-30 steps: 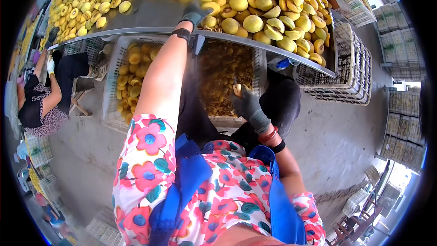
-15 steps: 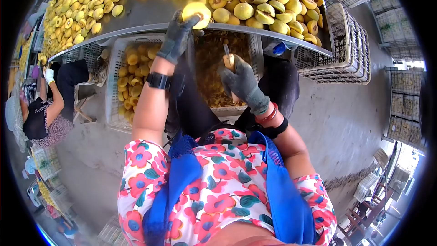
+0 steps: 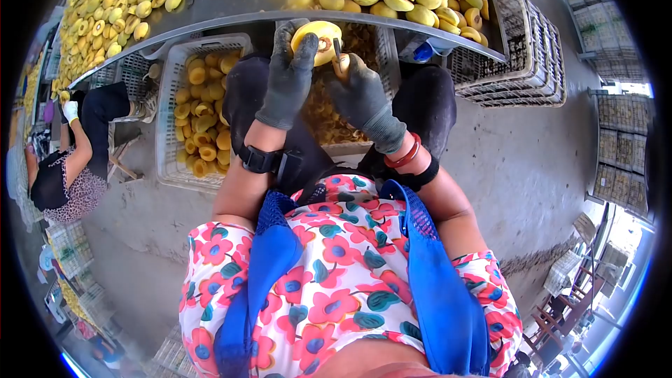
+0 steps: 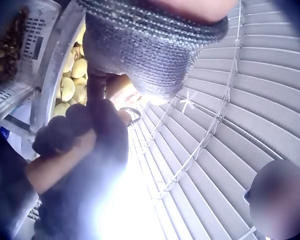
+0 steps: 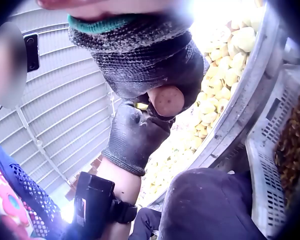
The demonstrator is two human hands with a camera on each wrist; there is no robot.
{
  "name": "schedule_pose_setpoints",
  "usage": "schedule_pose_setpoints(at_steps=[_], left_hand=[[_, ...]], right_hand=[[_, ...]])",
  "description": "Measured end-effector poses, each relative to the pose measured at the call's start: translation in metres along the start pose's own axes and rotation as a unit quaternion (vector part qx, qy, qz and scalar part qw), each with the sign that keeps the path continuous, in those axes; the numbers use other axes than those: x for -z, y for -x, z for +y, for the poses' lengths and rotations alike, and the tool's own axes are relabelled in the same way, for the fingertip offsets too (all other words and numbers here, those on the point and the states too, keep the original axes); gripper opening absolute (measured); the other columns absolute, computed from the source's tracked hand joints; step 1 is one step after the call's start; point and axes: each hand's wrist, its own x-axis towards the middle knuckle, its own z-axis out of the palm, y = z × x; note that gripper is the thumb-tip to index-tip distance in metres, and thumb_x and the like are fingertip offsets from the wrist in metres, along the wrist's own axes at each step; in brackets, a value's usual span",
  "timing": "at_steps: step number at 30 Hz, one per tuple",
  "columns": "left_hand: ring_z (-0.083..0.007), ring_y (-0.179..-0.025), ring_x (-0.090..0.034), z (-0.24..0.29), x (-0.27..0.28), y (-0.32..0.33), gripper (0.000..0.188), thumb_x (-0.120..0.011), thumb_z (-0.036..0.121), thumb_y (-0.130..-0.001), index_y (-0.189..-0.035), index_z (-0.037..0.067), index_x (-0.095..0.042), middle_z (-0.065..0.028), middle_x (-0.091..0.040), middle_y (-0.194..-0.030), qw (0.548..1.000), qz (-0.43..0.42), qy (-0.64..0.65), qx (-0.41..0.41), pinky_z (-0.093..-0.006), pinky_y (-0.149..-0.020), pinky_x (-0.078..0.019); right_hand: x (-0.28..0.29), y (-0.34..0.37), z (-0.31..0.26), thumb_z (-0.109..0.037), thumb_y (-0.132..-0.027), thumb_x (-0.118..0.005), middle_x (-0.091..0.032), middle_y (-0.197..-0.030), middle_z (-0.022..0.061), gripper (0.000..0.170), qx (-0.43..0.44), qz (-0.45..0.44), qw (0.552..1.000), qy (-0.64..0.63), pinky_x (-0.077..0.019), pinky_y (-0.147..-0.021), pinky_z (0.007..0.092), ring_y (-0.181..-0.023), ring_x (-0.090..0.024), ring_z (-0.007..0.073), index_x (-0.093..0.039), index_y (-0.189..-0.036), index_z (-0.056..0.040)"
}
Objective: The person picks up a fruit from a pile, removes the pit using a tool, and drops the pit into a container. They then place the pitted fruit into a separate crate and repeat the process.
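In the head view the gloved left hand [image 3: 288,80] holds a yellow fruit half [image 3: 318,40], its cut face with a brown centre turned toward the right hand. The gloved right hand [image 3: 365,101] grips a wooden-handled tool [image 3: 341,64] whose dark metal end touches the cut face. In the left wrist view the right hand [image 4: 85,150] has its fingers round the wooden handle [image 4: 65,162], and a looped metal end [image 4: 131,116] shows near the fruit. The right wrist view shows the handle's round butt [image 5: 169,101]; the fruit is mostly hidden there.
A metal table [image 3: 210,22] with piled fruit halves stands ahead. Beneath its edge are a crate of hollowed halves [image 3: 168,147] and a crate of brown scraps [image 3: 353,148]. Stacked crates [image 3: 546,91] stand at right; another person [image 3: 70,161] sits at left.
The left hand has come back from the table pile with a fruit half, down and right to the right hand. The tool has been raised to meet the fruit.
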Motion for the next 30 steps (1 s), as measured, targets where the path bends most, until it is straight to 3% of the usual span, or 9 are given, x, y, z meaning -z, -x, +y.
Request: schedule_pose_setpoints(at_steps=[5,8,11,16,20,23,27,29,30], left_hand=[[-0.0163,-0.104,-0.054,0.003,-0.015,0.011,0.036,-0.055,0.025,-0.096,-0.124,0.003,-0.046,-0.0086,-0.052,-0.116,0.997,0.025,-0.037,-0.066,-0.0291,-0.091,-0.0455],[-0.0189,-0.108,-0.054,0.002,-0.018,0.014,0.041,-0.054,0.026,-0.096,-0.128,0.003,-0.044,-0.0108,-0.051,-0.121,0.996,0.028,-0.031,-0.079,-0.0306,-0.093,-0.0454],[-0.0207,-0.11,-0.054,-0.003,-0.019,0.015,0.044,-0.054,0.027,-0.096,-0.13,0.002,-0.042,-0.0119,-0.05,-0.124,0.995,0.023,-0.021,-0.093,-0.0319,-0.094,-0.0458],[-0.0212,-0.11,-0.054,-0.001,-0.019,0.017,0.045,-0.055,0.027,-0.095,-0.13,0.002,-0.043,-0.0122,-0.05,-0.124,0.992,0.017,-0.036,-0.117,-0.0327,-0.093,-0.047],[-0.0207,-0.108,-0.055,-0.004,-0.02,0.021,0.043,-0.055,0.027,-0.096,-0.129,0.002,-0.044,-0.0121,-0.05,-0.124,0.996,0.024,0.006,-0.086,-0.0323,-0.092,-0.0476],[-0.0197,-0.107,-0.055,-0.007,-0.015,0.02,0.041,-0.055,0.026,-0.095,-0.127,0.002,-0.046,-0.0115,-0.051,-0.123,0.995,0.014,-0.016,-0.099,-0.0316,-0.091,-0.0478],[-0.0175,-0.104,-0.055,-0.006,-0.015,0.018,0.047,-0.054,0.034,-0.095,-0.128,0.002,-0.047,-0.0102,-0.053,-0.122,0.993,0.02,-0.05,-0.107,-0.0308,-0.09,-0.048],[-0.0165,-0.103,-0.056,-0.008,-0.015,0.018,0.051,-0.054,0.038,-0.094,-0.129,0.002,-0.047,-0.0096,-0.053,-0.121,0.992,0.027,-0.059,-0.104,-0.0305,-0.089,-0.0483],[-0.0163,-0.102,-0.056,-0.011,-0.015,0.018,0.05,-0.054,0.038,-0.094,-0.128,0.002,-0.047,-0.0094,-0.054,-0.12,0.993,0.03,-0.052,-0.101,-0.0304,-0.089,-0.0485]], right_hand=[[-0.013,0.002,0.012,-0.006,-0.082,-0.061,-0.063,-0.075,0.0118,0.021,0.039,0.025,0.997,-0.063,-0.0491,-0.058,0.0356,-0.062,-0.06,0.0174,-0.053,-0.1,-0.0001],[-0.01,0.003,0.01,-0.005,-0.084,-0.059,-0.06,-0.072,0.0081,0.017,-0.038,-0.034,0.983,-0.176,-0.0471,-0.052,0.0317,-0.058,-0.057,0.0124,-0.053,-0.1,-0.0007],[-0.009,0.004,0.005,-0.004,-0.086,-0.057,-0.058,-0.072,0.004,0.015,0.032,-0.002,0.992,-0.118,-0.0448,-0.049,0.0266,-0.058,-0.055,0.0079,-0.054,-0.1,-0.0017],[-0.006,0.002,0.007,-0.007,-0.088,-0.058,-0.057,-0.072,-0.0008,0.019,-0.059,-0.083,0.971,-0.218,-0.0427,-0.046,0.0244,-0.055,-0.053,0.0063,-0.053,-0.106,-0.0027],[-0.007,0.0,0.012,-0.01,-0.091,-0.057,-0.056,-0.072,-0.0022,0.022,-0.02,-0.103,0.983,-0.152,-0.0408,-0.044,0.0234,-0.052,-0.051,0.0062,-0.051,-0.111,-0.0043],[0.005,0.002,-0.003,-0.012,-0.091,-0.057,-0.055,-0.071,-0.0024,0.022,-0.136,-0.168,0.941,-0.259,-0.0406,-0.043,0.0241,-0.051,-0.051,0.0066,-0.052,-0.111,-0.0044],[-0.006,0.003,0.014,-0.012,-0.091,-0.056,-0.054,-0.07,-0.0023,0.017,-0.001,-0.114,0.985,-0.132,-0.0406,-0.043,0.0252,-0.05,-0.05,0.0076,-0.051,-0.105,-0.0031],[-0.011,0.0,0.022,-0.011,-0.091,-0.056,-0.053,-0.069,-0.0017,0.014,0.194,-0.038,0.98,0.028,-0.0403,-0.042,0.025,-0.049,-0.05,0.0082,-0.051,-0.102,-0.0029],[-0.009,0.001,0.02,-0.01,-0.091,-0.055,-0.053,-0.069,-0.0014,0.013,0.124,-0.073,0.989,-0.026,-0.0405,-0.042,0.0254,-0.049,-0.051,0.0088,-0.051,-0.1,-0.0025]])
